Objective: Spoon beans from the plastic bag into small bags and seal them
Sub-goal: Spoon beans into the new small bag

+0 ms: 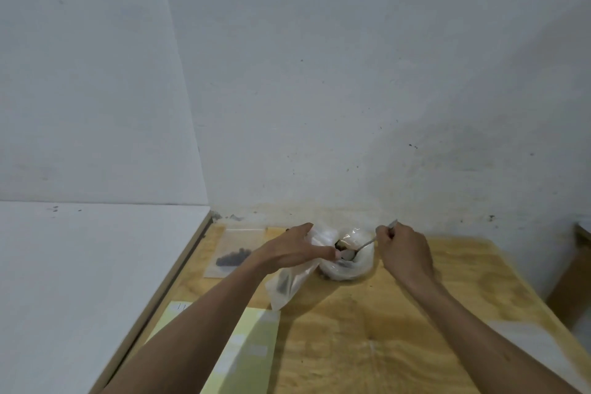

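Item, nearest the camera: pale yellow-green sheets (243, 352) lying flat at the near left of the plywood table (399, 329).

Item: small bag (289, 281), clear, pinched at its mouth by the left hand (294, 248), slanting down so its lower end rests on the table; a few dark beans show inside.

Item: spoon (363, 246), metal, gripped by the handle in the closed right hand (404, 248); its bowl sits in the open mouth of the plastic bag (350, 261), just beside the small bag's mouth.

Item: filled small bag (235, 254), flat at the far left, dark beans inside (seal not discernible).

Risks, as judged: beans rolling off the spoon between the two bags if it tilts; the limp mouth of the small bag folding shut under a loose pinch and deflecting the load onto the table; the plastic bag slumping as the spoon drags its edge.
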Demonstrator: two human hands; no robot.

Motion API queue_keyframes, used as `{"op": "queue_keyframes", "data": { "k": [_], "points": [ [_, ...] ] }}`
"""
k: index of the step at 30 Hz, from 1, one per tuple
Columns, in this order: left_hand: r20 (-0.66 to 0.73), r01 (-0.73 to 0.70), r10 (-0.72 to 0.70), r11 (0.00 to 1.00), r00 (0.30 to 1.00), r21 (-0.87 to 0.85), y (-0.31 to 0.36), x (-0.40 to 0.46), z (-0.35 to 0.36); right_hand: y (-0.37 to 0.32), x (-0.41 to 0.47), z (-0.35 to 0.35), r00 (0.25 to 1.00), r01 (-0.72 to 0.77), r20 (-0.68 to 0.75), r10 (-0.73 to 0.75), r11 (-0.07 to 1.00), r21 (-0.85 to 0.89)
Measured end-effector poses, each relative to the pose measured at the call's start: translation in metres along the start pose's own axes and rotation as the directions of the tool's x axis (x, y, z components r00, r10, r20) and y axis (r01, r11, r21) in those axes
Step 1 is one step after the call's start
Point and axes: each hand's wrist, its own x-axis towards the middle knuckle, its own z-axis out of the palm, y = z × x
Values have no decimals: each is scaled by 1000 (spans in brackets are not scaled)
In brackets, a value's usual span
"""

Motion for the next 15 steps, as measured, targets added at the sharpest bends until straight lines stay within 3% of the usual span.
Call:
{"op": "queue_keyframes", "data": {
  "k": [4,7,10,15],
  "points": [
    [2,3,-3,1000,1000,-24,1,3,1,8,8,6,940,-338,155,305,902,269],
    [-12,24,-24,999,1000,-29,-3,0,-1,15,10,7,880,-474,252,403,778,413],
    [-48,15,-16,1000,999,-23,-7,0,-6,16,14,8,878,-479,265,399,725,496],
    [-142,-61,58,998,988,-18,-8,-3,-11,15,19,-8,925,-381,208,319,771,510]
  ]
}}
